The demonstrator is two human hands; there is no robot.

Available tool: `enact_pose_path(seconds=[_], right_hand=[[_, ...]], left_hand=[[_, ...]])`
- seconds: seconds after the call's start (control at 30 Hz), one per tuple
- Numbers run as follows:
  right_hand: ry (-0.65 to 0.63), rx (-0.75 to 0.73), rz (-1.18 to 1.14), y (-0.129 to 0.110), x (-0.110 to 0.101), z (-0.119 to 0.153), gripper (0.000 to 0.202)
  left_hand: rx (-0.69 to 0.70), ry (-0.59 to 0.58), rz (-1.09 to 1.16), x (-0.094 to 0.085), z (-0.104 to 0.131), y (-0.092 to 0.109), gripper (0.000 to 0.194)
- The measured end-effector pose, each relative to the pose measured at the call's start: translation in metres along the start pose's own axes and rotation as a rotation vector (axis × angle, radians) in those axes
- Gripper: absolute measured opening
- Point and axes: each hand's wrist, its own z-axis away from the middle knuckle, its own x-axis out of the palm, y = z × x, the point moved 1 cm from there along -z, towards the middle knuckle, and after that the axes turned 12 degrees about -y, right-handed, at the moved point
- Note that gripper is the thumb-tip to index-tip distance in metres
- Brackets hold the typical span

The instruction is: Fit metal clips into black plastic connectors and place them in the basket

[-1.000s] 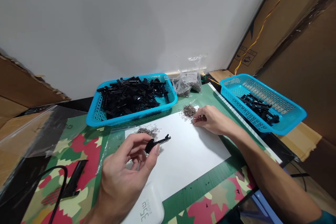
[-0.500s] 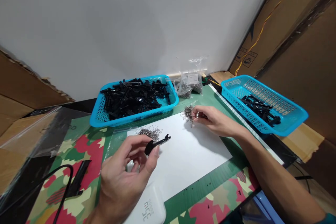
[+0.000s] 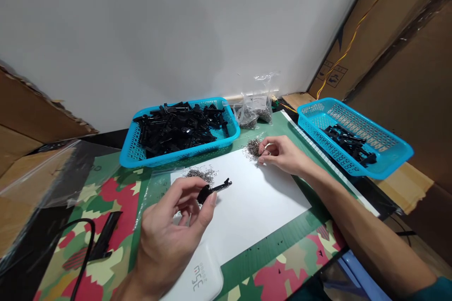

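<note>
On the camouflage-patterned mat, a white power bank reads "35W".

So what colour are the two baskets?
Both baskets are bright blue, clearest in the head view.

Before me, a sheet of paper lies on a mat, with one heap of metal pieces at its far left and a second heap at its far right. Behind the sheet and to the left sits a basket holding plastic parts; another basket, with fewer parts in it, stands to the right. Bags rest between the two (nearer the left one), in front of the wall. A power bank lies at the sheet's near left, and farther left a cable runs beside a loose part.
</note>
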Motion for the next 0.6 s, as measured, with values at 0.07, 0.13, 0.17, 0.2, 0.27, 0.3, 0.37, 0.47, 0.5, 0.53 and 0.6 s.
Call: enact_pose_path(seconds=[0.07, 0.13, 0.17, 0.2, 0.27, 0.3, 0.37, 0.47, 0.5, 0.53, 0.6], right_hand=[[-0.011, 0.025, -0.045, 0.001, -0.002, 0.000, 0.023], [-0.041, 0.050, -0.054, 0.001, -0.004, 0.002, 0.023], [-0.053, 0.064, -0.038, 0.000, -0.004, 0.002, 0.022], [-0.062, 0.075, -0.012, -0.001, -0.003, 0.003, 0.020], [-0.064, 0.060, 0.066, -0.004, -0.002, 0.004, 0.015], [-0.053, 0.031, 0.104, -0.006, -0.002, 0.004, 0.013], [-0.018, -0.052, 0.119, -0.009, -0.001, 0.004, 0.012], [0.019, -0.123, 0.079, -0.011, -0.002, 0.003, 0.015], [0.011, -0.118, 0.090, -0.011, -0.002, 0.003, 0.015], [0.003, -0.109, 0.105, -0.011, -0.003, 0.003, 0.014], [0.033, -0.107, 0.103, -0.010, -0.005, 0.004, 0.013]], left_hand=[[0.016, -0.006, -0.011, 0.000, 0.000, 0.000, 0.021], [0.033, -0.011, -0.024, -0.001, 0.000, 0.000, 0.020], [0.040, -0.012, -0.028, -0.001, 0.000, 0.000, 0.020], [0.042, -0.009, -0.030, -0.002, -0.001, 0.000, 0.020], [0.033, 0.001, -0.031, -0.002, -0.001, 0.000, 0.020], [0.025, 0.002, -0.035, -0.002, -0.001, 0.000, 0.021], [0.019, 0.002, -0.042, -0.002, -0.002, -0.001, 0.024], [0.020, 0.007, -0.038, 0.000, -0.002, -0.001, 0.025], [0.017, 0.010, -0.031, 0.000, -0.002, -0.001, 0.025], [0.012, 0.015, -0.023, 0.000, -0.002, -0.001, 0.024], [0.011, 0.017, -0.015, 0.001, -0.001, 0.001, 0.023]])
